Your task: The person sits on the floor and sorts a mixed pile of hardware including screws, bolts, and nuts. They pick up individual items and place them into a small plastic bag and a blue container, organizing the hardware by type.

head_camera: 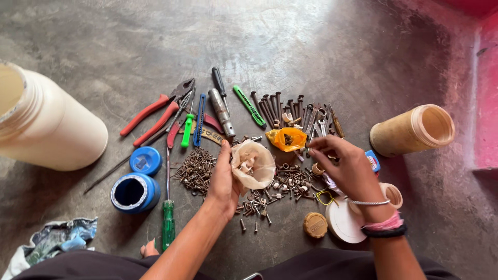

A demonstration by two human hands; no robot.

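My left hand point(224, 179) holds the rim of a small crumpled clear plastic bag point(253, 165) with a few small parts inside, low over the floor. My right hand point(345, 163) hovers to the bag's right with its fingertips pinched together; whether a small part sits between them is hidden. Between and below the hands lies a scatter of loose screws and plugs point(282, 186). A pile of dark small nails point(196, 170) sits just left of my left hand.
Red pliers point(155, 116), screwdrivers, a green cutter point(249, 105), long bolts point(275, 108) and an orange bag point(287, 139) lie beyond. Blue tub point(134, 193) with its lid point(146, 160), big white jar point(44, 122), tan jar on its side point(415, 129), white tape roll point(345, 223), brown cap point(315, 225).
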